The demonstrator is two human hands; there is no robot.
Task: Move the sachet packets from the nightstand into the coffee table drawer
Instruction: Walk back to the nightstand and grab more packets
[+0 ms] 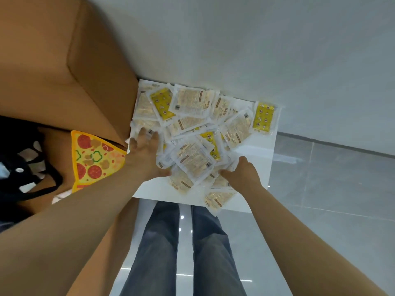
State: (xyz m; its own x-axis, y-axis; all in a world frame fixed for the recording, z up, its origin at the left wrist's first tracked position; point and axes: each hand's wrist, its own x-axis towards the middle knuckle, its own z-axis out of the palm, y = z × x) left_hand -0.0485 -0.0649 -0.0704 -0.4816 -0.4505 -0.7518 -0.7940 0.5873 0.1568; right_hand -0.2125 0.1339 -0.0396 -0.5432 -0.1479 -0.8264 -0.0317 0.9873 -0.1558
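Several sachet packets point(193, 157), clear with beige or yellow contents, lie heaped on the white nightstand point(256, 150). One yellow packet point(263, 117) sits apart at the far right corner. Another packet point(218, 200) hangs over the near edge. My left hand point(145, 154) rests on the pile's left side, fingers spread over the packets and thumb against the centre heap. My right hand point(241, 174) is at the pile's right side. Its fingers curl into the packets and its thumb presses their near edge. The coffee table drawer is out of view.
A brown upholstered headboard or sofa arm point(64, 71) stands right against the nightstand's left side. A pizza-slice cushion point(94, 159) and a black bag point(21, 167) lie left of my arm. A white wall point(277, 39) is behind. Grey floor tiles point(331, 178) extend right; my jeans-clad legs point(162, 242) stand below.
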